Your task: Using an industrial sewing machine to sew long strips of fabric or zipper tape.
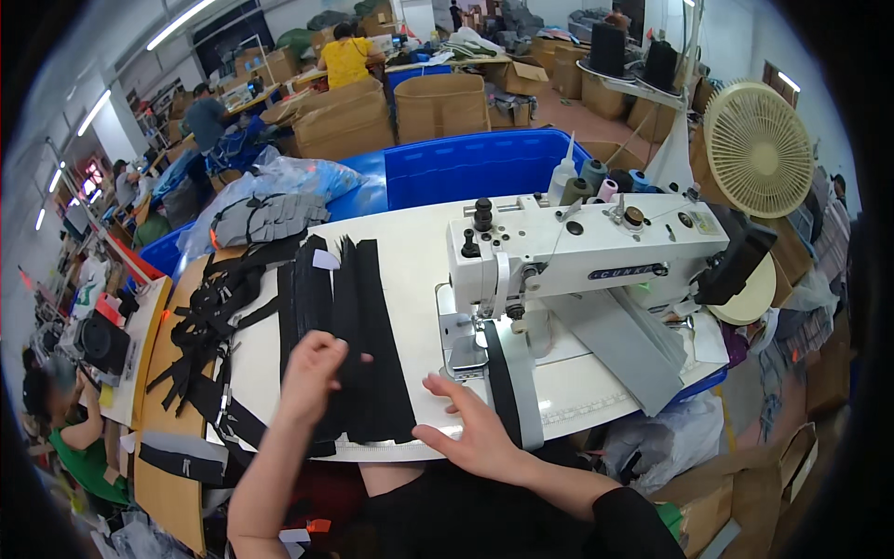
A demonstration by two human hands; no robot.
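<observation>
Head view: left hand (312, 377), lower left of centre, fingers curled over flat, long black fabric strips (377, 317); cannot tell whether it grips one. Right hand (480, 438), lower centre, fingers spread, released, beside a black-and-grey band (504, 387) at the glossy white sewing machine (582, 247), right of centre.

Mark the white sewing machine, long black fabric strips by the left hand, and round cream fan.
White sewing machine (582, 250): head view, on its arm's side.
Long black fabric strips (383, 349): head view, on the rightmost piece.
Round cream fan (762, 149): head view, on its front grille.
</observation>
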